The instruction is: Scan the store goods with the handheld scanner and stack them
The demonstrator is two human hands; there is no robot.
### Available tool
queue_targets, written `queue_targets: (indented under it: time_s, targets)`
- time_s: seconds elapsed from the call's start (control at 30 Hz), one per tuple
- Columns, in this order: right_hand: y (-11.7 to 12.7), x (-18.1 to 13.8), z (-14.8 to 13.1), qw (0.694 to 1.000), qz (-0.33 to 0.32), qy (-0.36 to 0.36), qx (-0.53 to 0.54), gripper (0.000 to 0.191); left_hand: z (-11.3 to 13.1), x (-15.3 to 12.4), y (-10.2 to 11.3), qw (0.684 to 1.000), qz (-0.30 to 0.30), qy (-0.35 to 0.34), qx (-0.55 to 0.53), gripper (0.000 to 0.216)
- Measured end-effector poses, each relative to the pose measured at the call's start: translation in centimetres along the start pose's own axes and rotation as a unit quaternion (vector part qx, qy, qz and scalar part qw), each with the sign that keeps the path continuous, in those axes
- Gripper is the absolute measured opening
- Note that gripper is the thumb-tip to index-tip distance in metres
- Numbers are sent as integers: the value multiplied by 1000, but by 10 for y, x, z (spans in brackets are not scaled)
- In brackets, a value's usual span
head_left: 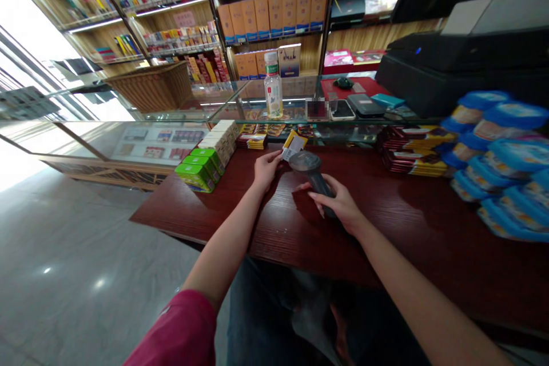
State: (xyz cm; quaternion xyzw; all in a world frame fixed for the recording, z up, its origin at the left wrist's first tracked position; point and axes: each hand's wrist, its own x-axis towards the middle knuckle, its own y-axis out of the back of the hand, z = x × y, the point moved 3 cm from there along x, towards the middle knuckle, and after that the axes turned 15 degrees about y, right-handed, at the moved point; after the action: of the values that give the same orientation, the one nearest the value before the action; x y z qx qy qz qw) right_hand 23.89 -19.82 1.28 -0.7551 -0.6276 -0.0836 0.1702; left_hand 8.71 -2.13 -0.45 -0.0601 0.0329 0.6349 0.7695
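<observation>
My left hand (pixel 267 170) pinches a small flat yellow packet (pixel 293 145) by its lower left edge, with a white label showing on it. A dark grey handheld barcode scanner (pixel 318 182) is gripped by its handle in my right hand (pixel 337 203). The scanner's head is close to the packet and covers part of its lower right side. Both hands are just above the dark red wooden counter (pixel 278 229). Behind the packet lie stacked yellow and red packets (pixel 252 140), and to the left stand green boxes (pixel 199 169) beside a row of cream-coloured boxes (pixel 221 140).
On the right are stacked blue-lidded tubs (pixel 510 166) and a pile of red-and-yellow packets (pixel 414 150). A bottle (pixel 273 87) and a phone (pixel 342 110) rest on the glass case behind. A wicker basket (pixel 152 88) is farther left. Shelves of boxes line the back.
</observation>
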Motion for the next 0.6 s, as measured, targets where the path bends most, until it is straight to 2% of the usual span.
queue_targets:
  time_s: [0.07,0.17,0.27,0.37,0.43,0.6]
  targets:
    - [1,0,-1,1000,10,3,1,53,9,-2,10,992,55,-83,76,23]
    - [2,-1,-3,1000,20,4,7,51,29,-5,37,946,135,-215,200,27]
    - [3,-1,-7,999,26,-4,19,47,43,2,71,894,172,-270,313,33]
    - [3,0,-8,1000,23,-10,20,46,44,16,97,856,160,-288,399,37]
    - [3,1,-8,1000,9,-12,9,48,40,27,106,842,158,-287,428,41]
    - [4,0,-1,1000,-1,-15,-13,48,33,44,103,808,201,-220,508,57]
